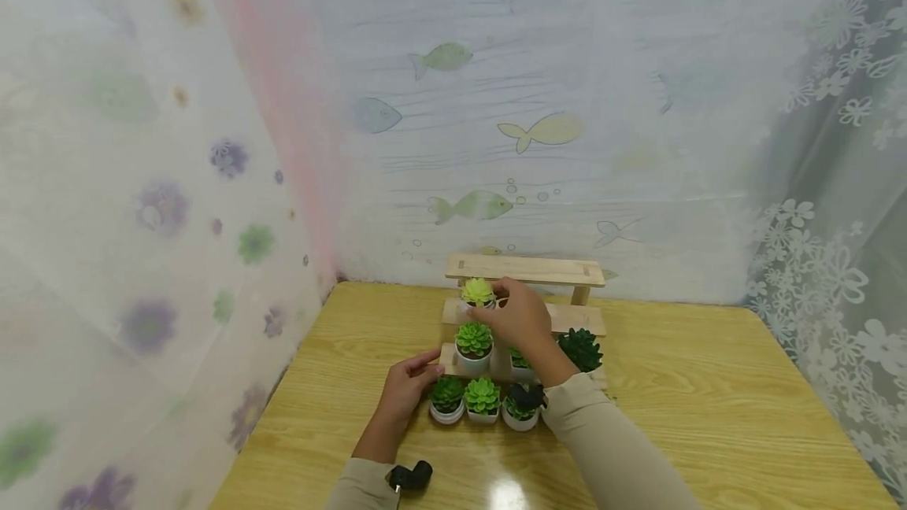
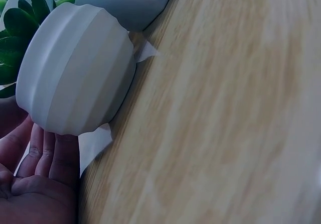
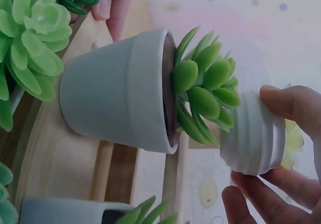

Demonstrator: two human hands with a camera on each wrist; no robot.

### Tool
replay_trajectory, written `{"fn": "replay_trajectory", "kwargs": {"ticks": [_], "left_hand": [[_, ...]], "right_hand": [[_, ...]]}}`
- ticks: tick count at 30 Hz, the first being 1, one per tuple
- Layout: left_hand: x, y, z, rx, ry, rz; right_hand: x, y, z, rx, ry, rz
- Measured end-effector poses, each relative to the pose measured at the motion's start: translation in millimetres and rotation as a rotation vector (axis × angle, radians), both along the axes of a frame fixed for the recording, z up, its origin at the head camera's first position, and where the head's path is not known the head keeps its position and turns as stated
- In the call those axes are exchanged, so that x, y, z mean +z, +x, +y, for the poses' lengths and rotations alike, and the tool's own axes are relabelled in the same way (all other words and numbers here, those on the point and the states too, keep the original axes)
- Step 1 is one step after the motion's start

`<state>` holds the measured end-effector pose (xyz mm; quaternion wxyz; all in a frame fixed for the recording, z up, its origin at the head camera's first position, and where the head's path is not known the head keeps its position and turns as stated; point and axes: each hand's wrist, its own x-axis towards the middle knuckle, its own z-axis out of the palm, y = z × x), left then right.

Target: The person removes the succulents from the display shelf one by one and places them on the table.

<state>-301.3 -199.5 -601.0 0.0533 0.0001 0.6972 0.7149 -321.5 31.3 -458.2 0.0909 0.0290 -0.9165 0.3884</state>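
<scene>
My right hand pinches the ribbed white pot of a yellow-green succulent, thumb on one side and fingers on the other. That pot is at the left part of the middle shelf of a wooden plant stand. My left hand grips the left end of the stand's lowest shelf, its thumb against the board edge. Right beside that hand is a dark green succulent in a ribbed white pot. A bright green succulent in a smooth white pot stands on the lowest shelf.
Also on the lowest shelf are a dark rosette succulent and a green one partly hidden by my right wrist. In front of the stand, several potted succulents line up on the wood-grain table. Behind hangs a fish-patterned curtain.
</scene>
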Motion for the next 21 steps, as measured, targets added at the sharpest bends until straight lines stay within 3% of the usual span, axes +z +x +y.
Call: {"fn": "replay_trajectory", "kwargs": {"ticks": [11,21], "left_hand": [[1.2,1.0,0.3,0.014,0.006,-0.015],[3.7,2.6,0.5,0.001,-0.007,-0.005]], "right_hand": [[7.1,24.1,16,0.055,-0.103,0.042],[10.0,44.2,26,0.103,-0.182,0.008]]}}
